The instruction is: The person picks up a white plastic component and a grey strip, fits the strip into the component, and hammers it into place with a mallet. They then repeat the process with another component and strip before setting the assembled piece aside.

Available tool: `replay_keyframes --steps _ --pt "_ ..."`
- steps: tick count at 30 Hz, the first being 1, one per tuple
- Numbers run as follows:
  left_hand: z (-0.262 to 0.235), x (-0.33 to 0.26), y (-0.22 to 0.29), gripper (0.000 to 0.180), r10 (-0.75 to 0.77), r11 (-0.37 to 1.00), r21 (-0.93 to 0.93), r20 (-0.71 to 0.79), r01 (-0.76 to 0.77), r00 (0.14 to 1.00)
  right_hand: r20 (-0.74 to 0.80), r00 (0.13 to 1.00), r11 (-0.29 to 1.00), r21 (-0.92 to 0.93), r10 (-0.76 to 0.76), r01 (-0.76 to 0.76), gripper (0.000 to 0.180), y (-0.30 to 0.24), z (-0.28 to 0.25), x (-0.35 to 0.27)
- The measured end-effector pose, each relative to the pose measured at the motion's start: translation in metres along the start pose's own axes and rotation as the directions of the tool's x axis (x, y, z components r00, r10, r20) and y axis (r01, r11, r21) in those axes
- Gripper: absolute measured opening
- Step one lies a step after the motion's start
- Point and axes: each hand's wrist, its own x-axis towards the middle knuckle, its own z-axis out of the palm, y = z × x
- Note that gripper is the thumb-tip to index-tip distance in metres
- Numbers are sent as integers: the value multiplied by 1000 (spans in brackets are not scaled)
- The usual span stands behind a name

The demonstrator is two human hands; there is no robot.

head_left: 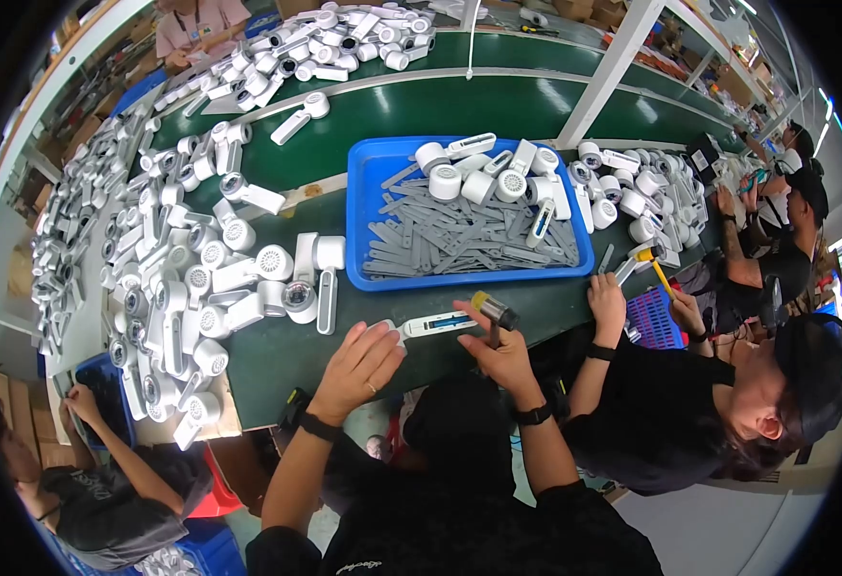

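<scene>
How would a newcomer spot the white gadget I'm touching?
Find the blue tray on the green table. On your side of it, the white gadget is partly under your left hand. Only this one reaches toward your right hand, apart from the piles.

Wht fan (423,327) lies flat nr yel-tipped hammer (497,310).

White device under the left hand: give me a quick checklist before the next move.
1. Left hand on the white device's round end: ok.
2. Device's long recess facing up: ok, blue part visible inside.
3. Hammer held in the right hand: ok.
4. Hammer head apart from the device: cannot tell; they look close in this view.
5. Co-worker's hand away from the device: ok, off to the right.
</scene>
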Motion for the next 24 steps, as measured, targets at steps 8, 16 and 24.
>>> replay_keyframes --steps 8,16,24 --pt "29 -10 1 53 -524 808 -290 45 513 851 12 999 946 -320 50 -44 34 22 1 23" --pt "27 -1 -13 61 -648 680 -254 231 688 726 27 998 905 -424 53 -37 34 22 6 29" --pt "-18 36 5 59 -553 795 -217 126 566 824 86 909 800 -446 -408 401 32 30 -13 29"
